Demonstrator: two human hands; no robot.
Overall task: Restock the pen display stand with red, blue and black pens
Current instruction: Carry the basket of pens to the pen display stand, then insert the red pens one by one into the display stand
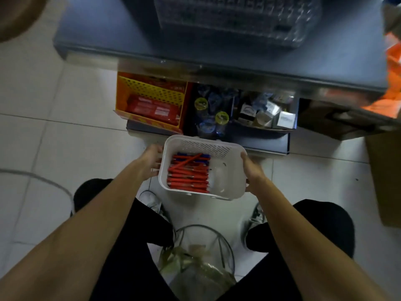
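Holds in both hands, left hand [152,161] and right hand [252,172], fingers curled on opposite short walls, a white perforated plastic basket [201,140]; apparently clear of the white tiled floor [65,148], near level. Inside, against the basket's left wall: stacked red plastic pens [187,180], a few blue pens [196,154] toward the far wall; right half bare. No black pens discernible.

Beyond the far rim: low shelf [271,146] with a yellow-and-red cardboard carton [152,98]. Higher, toward the far edge of the dark counter [108,29]: clear plastic pen display stand [236,20], blurred, fill level unreadable. Between the feet: wire waste bin [195,257].

Risk, as judged: off-centre load; with any tilt while lifting, likely sliding of pens over the rim, possibly into the bin; possible clipping of the counter's near edge.
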